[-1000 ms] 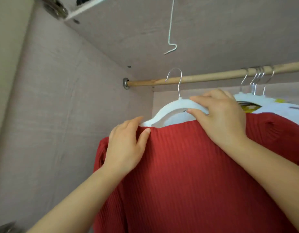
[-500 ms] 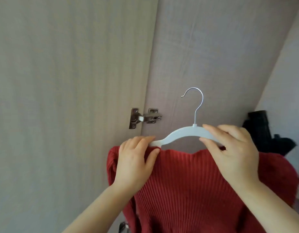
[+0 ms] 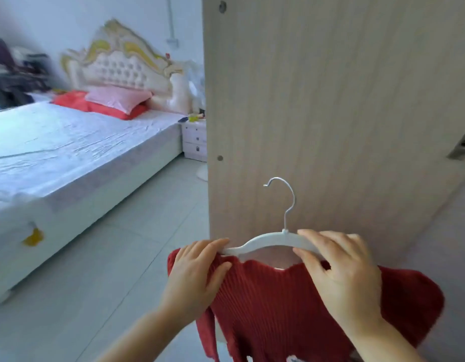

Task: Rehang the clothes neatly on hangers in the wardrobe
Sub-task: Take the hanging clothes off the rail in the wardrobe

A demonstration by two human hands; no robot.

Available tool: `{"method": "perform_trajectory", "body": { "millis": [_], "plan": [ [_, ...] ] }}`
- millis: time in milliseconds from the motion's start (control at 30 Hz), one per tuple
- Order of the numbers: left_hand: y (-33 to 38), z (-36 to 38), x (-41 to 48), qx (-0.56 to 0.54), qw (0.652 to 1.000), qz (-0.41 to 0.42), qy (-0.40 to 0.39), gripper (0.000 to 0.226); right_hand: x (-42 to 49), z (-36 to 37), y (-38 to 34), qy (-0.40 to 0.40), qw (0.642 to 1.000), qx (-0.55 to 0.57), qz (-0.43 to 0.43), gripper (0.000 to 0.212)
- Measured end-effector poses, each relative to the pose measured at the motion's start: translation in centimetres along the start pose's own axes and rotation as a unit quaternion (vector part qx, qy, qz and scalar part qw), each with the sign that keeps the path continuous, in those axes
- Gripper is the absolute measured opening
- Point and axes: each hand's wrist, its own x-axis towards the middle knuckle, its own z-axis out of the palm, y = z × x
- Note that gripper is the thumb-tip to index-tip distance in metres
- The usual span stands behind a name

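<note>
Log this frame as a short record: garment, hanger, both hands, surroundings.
garment: red ribbed sweater, draped over the hanger
hanger: white hanger, metal hook free, hooked on nothing
left hand: grips the sweater's shoulder at the hanger's end
right hand: grips the hanger's other arm
surroundings: wooden wardrobe panel behind; bed to the left

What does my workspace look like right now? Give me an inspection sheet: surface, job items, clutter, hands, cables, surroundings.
Surface: pale tiled floor below the hands.
Job's things: red sweater hangs from white hanger; hook not on a rail.
Clutter: blurred dark pile beyond the bed; contents unclear.
Hands: left hand pinches the sweater's shoulder at the hanger's end; right hand grips the hanger's other arm.
Cables: thin line down the far wall, possibly a cable.
Surroundings: wardrobe door ahead; bed with pillows; nightstand.
</note>
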Motion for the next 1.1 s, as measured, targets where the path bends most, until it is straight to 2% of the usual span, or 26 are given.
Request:
{"method": "perform_trajectory", "body": {
  "millis": [233,400,567,767,1100],
  "plan": [
    [-10.0,-8.1,-3.9,0.083,0.982,-0.127,0.115,0.037,1.6,11.2,-11.4,-0.055,0.987,0.151,-0.027,0.025],
    [-18.0,-13.8,-5.2,0.121,0.96,-0.182,0.178,0.036,3.8,18.8,-20.4,-0.1,0.972,0.205,-0.054,0.037],
    [-26.1,-19.7,-5.6,0.153,0.94,-0.22,0.211,0.029,6.8,26.5,-28.9,-0.114,0.954,0.263,-0.083,0.036],
    [-33.9,-25.8,-5.0,0.2,0.919,-0.235,0.245,0.033,10.5,34.8,-37.2,-0.111,0.935,0.322,-0.096,0.035],
    [-48.3,-31.2,-0.4,0.26,0.874,-0.31,0.27,0.035,17.1,51.5,-48.6,-0.155,0.885,0.424,-0.117,0.035]
  ]
}}
